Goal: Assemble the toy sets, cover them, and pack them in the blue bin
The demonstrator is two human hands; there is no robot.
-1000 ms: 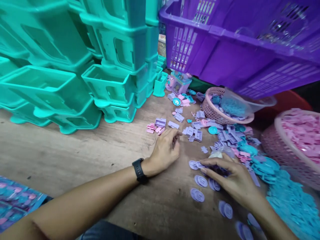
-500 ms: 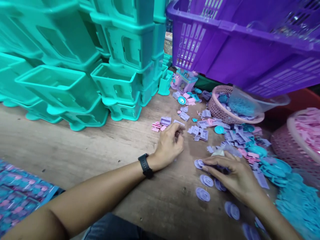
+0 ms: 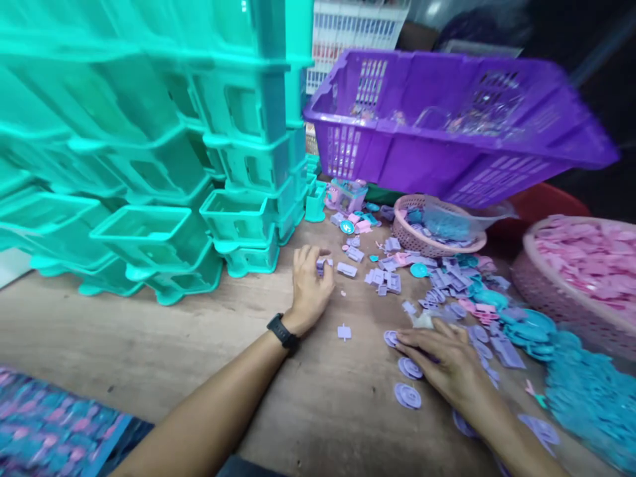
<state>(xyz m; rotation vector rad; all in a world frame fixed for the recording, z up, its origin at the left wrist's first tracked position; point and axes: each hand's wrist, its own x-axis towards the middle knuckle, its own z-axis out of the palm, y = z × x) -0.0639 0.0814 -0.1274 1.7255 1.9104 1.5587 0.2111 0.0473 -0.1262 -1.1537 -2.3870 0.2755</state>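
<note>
Small lilac block [image 3: 322, 265] in fingertips; flat lilac discs [image 3: 408, 395] lie on wood.

Purple crate [image 3: 437, 142]: 1. Pink baskets: 2 [image 3: 422, 242] [image 3: 571, 301]. Hands: 2 [image 3: 311, 288] [image 3: 444, 364]. Watch [image 3: 283, 331]: 1. Teal tubs [image 3: 163, 192]: many, stacked, not countable.

Single head-mounted view, looking forward and down from close above the wooden table [image 3: 149, 331]. Left hand [image 3: 309, 285] sits at frame centre, right hand [image 3: 442, 361] at 4 o'clock. Stacked teal bins [image 3: 149, 165] fill 10 o'clock; purple basket [image 3: 447, 132] at 1 o'clock.
</note>
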